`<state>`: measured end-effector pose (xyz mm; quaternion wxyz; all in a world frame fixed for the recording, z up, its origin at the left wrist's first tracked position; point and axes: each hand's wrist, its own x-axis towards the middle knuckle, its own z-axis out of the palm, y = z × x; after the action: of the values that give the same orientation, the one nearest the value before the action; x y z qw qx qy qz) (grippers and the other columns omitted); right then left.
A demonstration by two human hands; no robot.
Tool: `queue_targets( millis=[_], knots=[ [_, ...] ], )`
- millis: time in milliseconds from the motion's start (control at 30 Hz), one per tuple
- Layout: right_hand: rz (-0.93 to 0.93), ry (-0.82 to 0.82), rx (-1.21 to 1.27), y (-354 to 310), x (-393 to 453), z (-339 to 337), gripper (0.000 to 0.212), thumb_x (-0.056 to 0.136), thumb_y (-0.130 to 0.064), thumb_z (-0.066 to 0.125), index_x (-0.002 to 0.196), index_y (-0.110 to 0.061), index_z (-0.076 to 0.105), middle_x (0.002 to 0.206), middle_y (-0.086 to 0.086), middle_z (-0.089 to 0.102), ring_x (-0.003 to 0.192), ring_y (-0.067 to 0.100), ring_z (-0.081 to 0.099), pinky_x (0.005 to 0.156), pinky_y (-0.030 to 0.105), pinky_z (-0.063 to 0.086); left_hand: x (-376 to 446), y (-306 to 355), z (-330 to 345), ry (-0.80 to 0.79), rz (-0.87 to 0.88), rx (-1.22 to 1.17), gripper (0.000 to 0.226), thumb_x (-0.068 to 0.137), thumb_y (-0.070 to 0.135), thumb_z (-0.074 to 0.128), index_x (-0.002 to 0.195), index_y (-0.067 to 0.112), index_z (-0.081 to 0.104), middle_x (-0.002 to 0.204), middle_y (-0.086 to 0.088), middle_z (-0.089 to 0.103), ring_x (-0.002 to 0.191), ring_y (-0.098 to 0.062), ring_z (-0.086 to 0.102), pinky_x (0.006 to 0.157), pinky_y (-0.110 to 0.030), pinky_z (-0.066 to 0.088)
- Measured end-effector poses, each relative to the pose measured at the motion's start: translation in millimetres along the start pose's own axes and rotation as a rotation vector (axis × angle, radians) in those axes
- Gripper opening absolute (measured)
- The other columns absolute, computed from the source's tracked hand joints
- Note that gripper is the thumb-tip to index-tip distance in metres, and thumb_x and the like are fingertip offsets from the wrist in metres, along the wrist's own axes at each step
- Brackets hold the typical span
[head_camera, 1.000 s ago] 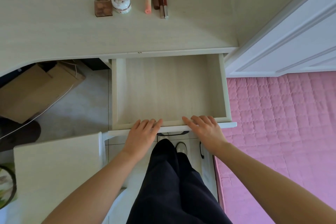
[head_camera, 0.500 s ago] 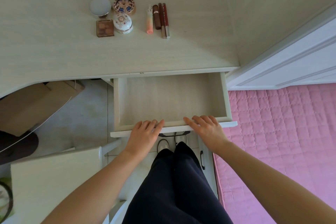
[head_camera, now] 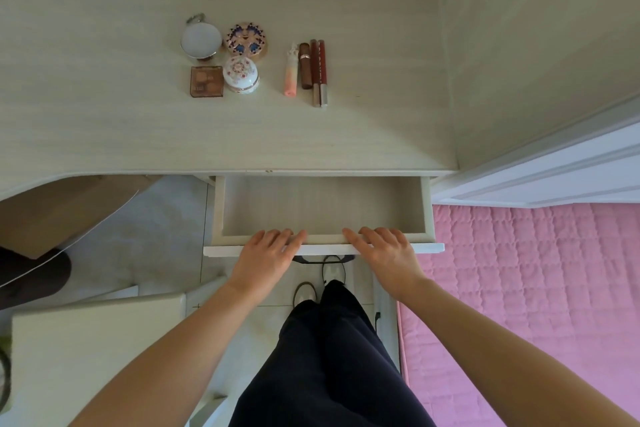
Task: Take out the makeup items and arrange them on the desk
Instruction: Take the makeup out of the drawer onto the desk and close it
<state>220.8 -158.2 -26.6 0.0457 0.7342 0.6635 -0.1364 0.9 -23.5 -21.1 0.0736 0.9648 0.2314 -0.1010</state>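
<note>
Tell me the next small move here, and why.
Probably push the drawer fully shut. What shows of it holds nothing, the makeup items lie in neat groups on the desk, and the left hand and right hand rest flat on its front edge.

Soft, even daylight fills my view; faint shadows sit under the table (head_camera: 104, 135) edge, and straight lines bow near the frame's edges.

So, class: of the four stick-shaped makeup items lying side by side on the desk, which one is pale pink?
The leftmost stick: pale pink and orange, while the three sticks to its right are brown or dark red.
</note>
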Motion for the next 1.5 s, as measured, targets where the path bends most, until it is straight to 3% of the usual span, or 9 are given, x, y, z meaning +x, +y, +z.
queue_targets(
  millis=[233,500,600,700,900,1067,1167,1233,1500],
  knots=[
    [0.012,0.072,0.01,9,22,-9,0.08,0.049,0.01,0.075,0.123,-0.019,0.063,0.095,0.003,0.07,0.073,0.026,0.066,0.069,0.037,0.056,19,-11,4,0.078,-0.058,-0.027,0.074,0.053,-0.008,0.08,0.123,0.008,0.063,0.107,-0.01,0.068,0.091,-0.029,0.066,0.084,-0.042,0.054],
    [0.021,0.155,0.058,20,41,-12,0.08,0.052,0.016,0.067,0.125,-0.017,0.062,0.102,0.006,0.069,0.086,0.029,0.066,0.08,0.044,0.054,41,-25,5,0.191,-0.119,-0.143,0.057,0.049,-0.002,0.089,0.103,0.009,0.072,0.103,-0.006,0.072,0.089,-0.026,0.069,0.08,-0.038,0.057],
    [0.08,0.231,0.143,19,40,-7,0.072,0.057,0.021,0.065,0.121,-0.012,0.064,0.113,0.011,0.066,0.103,0.032,0.063,0.091,0.05,0.05,45,-32,2,0.231,-0.149,-0.201,0.036,0.058,0.002,0.088,0.09,0.01,0.072,0.098,-0.002,0.071,0.089,-0.026,0.067,0.071,-0.033,0.056],
    [0.215,0.309,0.26,18,33,-9,0.053,0.063,0.023,0.066,0.108,-0.005,0.07,0.112,0.013,0.068,0.106,0.034,0.062,0.087,0.047,0.054,36,-31,-1,0.359,-0.289,-0.302,0.015,0.073,0.003,0.079,0.083,0.01,0.07,0.087,0.001,0.069,0.084,-0.025,0.062,0.065,-0.032,0.052],
    [0.479,0.339,0.517,13,21,-26,0.015,0.087,-0.001,0.061,0.096,-0.008,0.071,0.104,0.004,0.066,0.1,0.026,0.056,0.071,0.037,0.052,16,-4,-5,0.418,-0.859,-0.908,0.011,0.089,0.021,0.066,0.084,0.011,0.067,0.081,0.004,0.067,0.078,-0.014,0.066,0.07,-0.006,0.043],
    [1.023,0.122,1.087,10,29,-35,0.016,0.094,-0.023,0.049,0.082,-0.018,0.058,0.085,0.002,0.068,0.083,0.024,0.064,0.066,0.033,0.053,36,-9,-6,0.311,-1.504,-1.897,0.031,0.095,0.032,0.058,0.111,0.007,0.057,0.102,-0.01,0.066,0.091,-0.027,0.07,0.082,-0.035,0.057],
    [1.444,0.046,1.752,20,42,-36,0.014,0.097,-0.022,0.051,0.086,-0.013,0.052,0.09,0.01,0.063,0.094,0.038,0.066,0.086,0.056,0.053,49,-22,-11,0.342,-1.631,-2.12,0.027,0.094,0.024,0.061,0.114,0.008,0.054,0.109,-0.013,0.06,0.092,-0.031,0.068,0.081,-0.039,0.058],
    [1.543,0.075,1.994,30,49,-37,0.008,0.099,-0.016,0.049,0.094,-0.009,0.048,0.101,0.017,0.06,0.099,0.045,0.063,0.088,0.06,0.049,55,-26,-14,0.404,-1.682,-2.194,0.019,0.094,0.013,0.059,0.111,0.005,0.054,0.11,-0.018,0.058,0.09,-0.031,0.065,0.075,-0.042,0.057],
    [1.607,0.116,2.153,55,72,-44,0.036,0.098,0.004,0.036,0.133,-0.002,0.039,0.128,0.025,0.049,0.115,0.048,0.05,0.09,0.063,0.046,63,-34,-22,0.42,-1.696,-2.251,0.023,0.096,0.004,0.053,0.117,-0.003,0.052,0.116,-0.022,0.061,0.102,-0.034,0.064,0.077,-0.048,0.055]
  ],
)
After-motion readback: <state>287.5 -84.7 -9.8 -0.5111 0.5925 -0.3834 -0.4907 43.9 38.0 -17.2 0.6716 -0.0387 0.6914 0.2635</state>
